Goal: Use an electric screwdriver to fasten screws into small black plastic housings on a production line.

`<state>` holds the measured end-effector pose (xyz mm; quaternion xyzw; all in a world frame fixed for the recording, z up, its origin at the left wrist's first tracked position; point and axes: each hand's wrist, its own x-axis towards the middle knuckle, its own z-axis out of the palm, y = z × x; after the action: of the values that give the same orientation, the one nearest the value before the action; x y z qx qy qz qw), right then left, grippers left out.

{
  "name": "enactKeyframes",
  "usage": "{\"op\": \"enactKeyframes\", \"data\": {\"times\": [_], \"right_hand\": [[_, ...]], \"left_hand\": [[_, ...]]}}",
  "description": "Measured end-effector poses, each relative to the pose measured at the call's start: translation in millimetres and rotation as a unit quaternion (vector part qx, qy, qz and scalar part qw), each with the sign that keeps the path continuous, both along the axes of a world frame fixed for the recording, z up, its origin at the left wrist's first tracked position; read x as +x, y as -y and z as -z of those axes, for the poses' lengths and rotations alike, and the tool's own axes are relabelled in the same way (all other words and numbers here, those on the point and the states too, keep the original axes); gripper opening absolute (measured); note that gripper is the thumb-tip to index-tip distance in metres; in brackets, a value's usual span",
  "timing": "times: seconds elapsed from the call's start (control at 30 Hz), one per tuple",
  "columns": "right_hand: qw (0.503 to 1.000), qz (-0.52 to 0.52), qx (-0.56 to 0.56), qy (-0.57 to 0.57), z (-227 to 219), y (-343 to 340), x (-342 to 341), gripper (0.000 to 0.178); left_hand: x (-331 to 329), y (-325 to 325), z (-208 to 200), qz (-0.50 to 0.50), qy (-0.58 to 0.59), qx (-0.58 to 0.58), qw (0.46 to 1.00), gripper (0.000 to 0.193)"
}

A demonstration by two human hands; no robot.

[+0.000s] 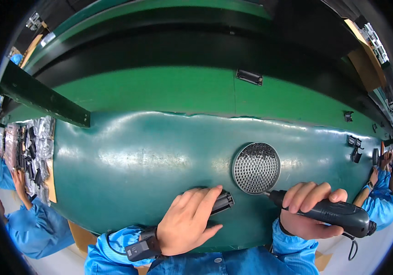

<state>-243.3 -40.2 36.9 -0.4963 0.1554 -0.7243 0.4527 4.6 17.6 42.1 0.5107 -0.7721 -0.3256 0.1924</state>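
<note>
My right hand (310, 208) is wrapped round a black electric screwdriver (338, 214), with a cord at its rear end. Its bit points left and reaches the near rim of a round metal dish (236, 179). Inside the dish lies a perforated plate, with small dark pieces, probably screws, heaped at its far side. My left hand (187, 222) holds a black oblong plastic part (224, 203) against the green mat; only the part's right end shows past the fingers. A dark device is strapped to my left wrist.
The green mat (128, 183) covers the bench. A similar black part (249, 77) lies on the green ledge beyond. Small black parts (355, 147) sit at the right. Bagged parts (44, 151) are stacked at the left, where a dark green post (45, 94) juts in. Co-workers in blue sit on both sides.
</note>
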Motion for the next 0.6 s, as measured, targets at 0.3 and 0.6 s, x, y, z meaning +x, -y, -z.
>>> {"op": "enactKeyframes", "data": {"times": [0.3, 0.6], "right_hand": [[0.998, 0.013, 0.024, -0.054, 5, -1, 6, 0.062], [0.995, -0.088, 0.025, -0.033, -9, -31, 18, 0.043]], "left_hand": [[2, 4, 20, -0.047, -0.060, -0.022, 0.997, 0.077], [0, 0, 25, -0.021, -0.062, -0.052, 0.996, 0.069]]}}
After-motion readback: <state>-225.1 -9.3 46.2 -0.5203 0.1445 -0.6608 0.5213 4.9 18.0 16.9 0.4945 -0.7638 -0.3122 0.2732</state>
